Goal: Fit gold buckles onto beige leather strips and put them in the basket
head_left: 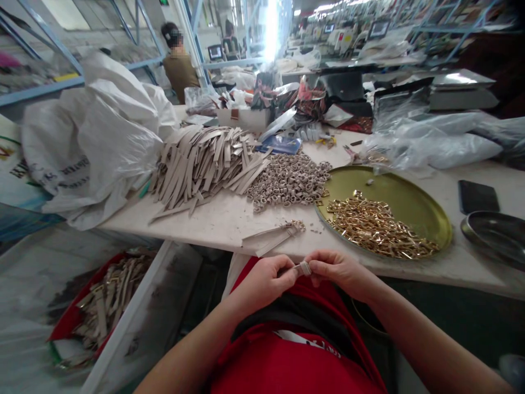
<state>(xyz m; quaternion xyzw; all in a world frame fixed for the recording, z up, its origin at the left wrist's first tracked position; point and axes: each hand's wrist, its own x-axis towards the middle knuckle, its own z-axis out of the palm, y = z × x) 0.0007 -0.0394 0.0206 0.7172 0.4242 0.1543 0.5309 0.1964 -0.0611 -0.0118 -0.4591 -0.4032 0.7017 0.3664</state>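
At the table's front edge, my left hand [270, 278] and my right hand [338, 268] meet over my lap, both with fingers closed. My left fingers pinch a narrow beige strap, mostly hidden in the hand. Around its end sits a small beige loop [304, 267], pinched by my right thumb and fingers. Just beyond my hands, beige straps [274, 238] lie on the table with gold buckles [297, 224] at their right end. Further back is a heap of small beige loops [289, 180]. A gold round tray [414, 197] to the right carries a pile of gold buckles [377, 230].
A large pile of beige straps [205, 158] lies left of the loops, beside a white sack [102, 126]. A red container [68, 323] with buckled straps stands low at left. At right are a black wallet-like object [478, 197] and a dark dish [496, 235]. A person [180, 65] is further back.
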